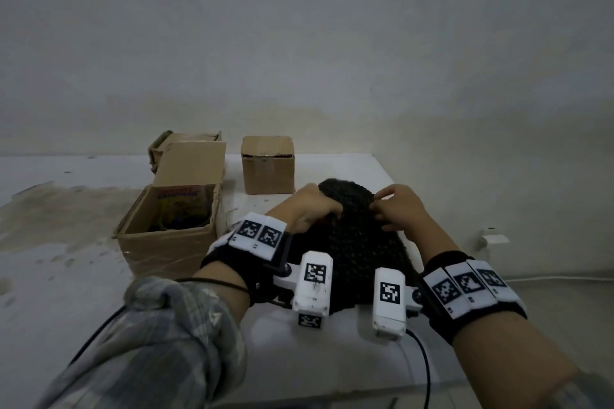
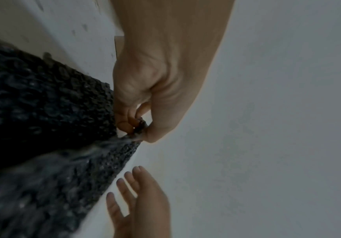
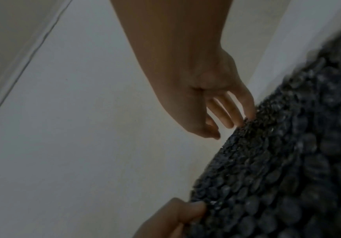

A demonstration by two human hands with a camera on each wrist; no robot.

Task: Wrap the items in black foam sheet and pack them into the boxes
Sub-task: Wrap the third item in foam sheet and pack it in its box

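Observation:
The black bubbled foam sheet (image 1: 352,236) lies bunched on the white table (image 1: 332,355) in front of me, rising into a hump at its far end. My left hand (image 1: 314,211) pinches a fold of the sheet (image 2: 43,112) between thumb and curled fingers (image 2: 125,124). My right hand (image 1: 393,207) is on the other side, its straight fingers (image 3: 247,112) touching the sheet's (image 3: 287,161) edge without holding it. Whatever is inside the hump is hidden.
A large open cardboard box (image 1: 166,242) holding a colourful item (image 1: 181,206) stands left of the sheet. A small cardboard box (image 1: 267,169) sits behind it, and crumpled cardboard (image 1: 162,143) lies farther back. The table's right edge runs just beyond my right hand.

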